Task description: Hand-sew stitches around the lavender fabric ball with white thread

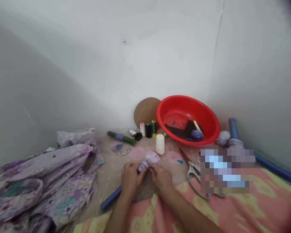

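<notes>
Working a lilac fabric bundle [149, 161] between both hands, head view only. Left hand [132, 181] and right hand [161, 179] sit close together over it, fingers curled in, both grips clenched on the bundle. It sits at the hands, just above a blue rod [111, 198] that runs out from under the left hand; can't tell if rod and bundle join, hands block that spot. Step in hand looks like close handwork on the bundle, with the exact action hidden. Around it on a speckled beige sheet [109, 163]: white thread cone [160, 144] just ahead, steel scissors [194, 174] to the right, floral lilac cloth [53, 184] to the left. Further back, red plastic basin [183, 100] holding a purple yarn ball [197, 135], three thread spools [148, 130] beside it. Pink-and-yellow bedsheet [232, 210] under the right forearm. Pixelated patch hides part of the right side
</notes>
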A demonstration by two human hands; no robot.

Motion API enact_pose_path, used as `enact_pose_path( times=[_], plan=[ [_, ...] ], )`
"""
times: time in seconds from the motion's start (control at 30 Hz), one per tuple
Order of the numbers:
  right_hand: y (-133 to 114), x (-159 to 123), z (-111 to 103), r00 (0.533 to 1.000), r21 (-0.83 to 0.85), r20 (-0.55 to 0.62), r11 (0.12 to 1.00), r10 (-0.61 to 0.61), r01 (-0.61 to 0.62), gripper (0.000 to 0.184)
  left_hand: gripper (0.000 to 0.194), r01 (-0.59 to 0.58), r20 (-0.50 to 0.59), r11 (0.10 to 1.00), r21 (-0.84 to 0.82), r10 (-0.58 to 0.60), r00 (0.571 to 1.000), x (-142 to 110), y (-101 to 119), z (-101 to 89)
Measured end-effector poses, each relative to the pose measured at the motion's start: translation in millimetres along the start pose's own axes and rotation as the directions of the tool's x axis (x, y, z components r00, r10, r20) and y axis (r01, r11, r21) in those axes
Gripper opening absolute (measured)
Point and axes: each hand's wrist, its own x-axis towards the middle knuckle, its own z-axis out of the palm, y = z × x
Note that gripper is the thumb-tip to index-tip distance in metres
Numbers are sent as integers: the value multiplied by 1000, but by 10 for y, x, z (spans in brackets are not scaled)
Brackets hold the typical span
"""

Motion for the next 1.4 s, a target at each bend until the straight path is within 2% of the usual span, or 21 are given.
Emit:
enact_pose_path(
  times=[0.5,0.8,1.03,1.4],
  plan=[
    [-16,6,67,997,-102,-70,995,-14,7,26,37,-4,-56,1000,-26,2,998,-8,-11,52],
    [-121,20,45,998,-148,-38,988,44,-49,24,33,-14,-47,999,-46,12,999,-26,44,-7],
    [-141,32,58,997,-109,-42,992,57,-61,20,33,-21,-58,998,-60,18,998,-32,59,12],
    [-259,38,49,997,-10,-16,997,81,-81,24,31,-11,-72,997,-74,6,997,-62,65,41]
  ],
)
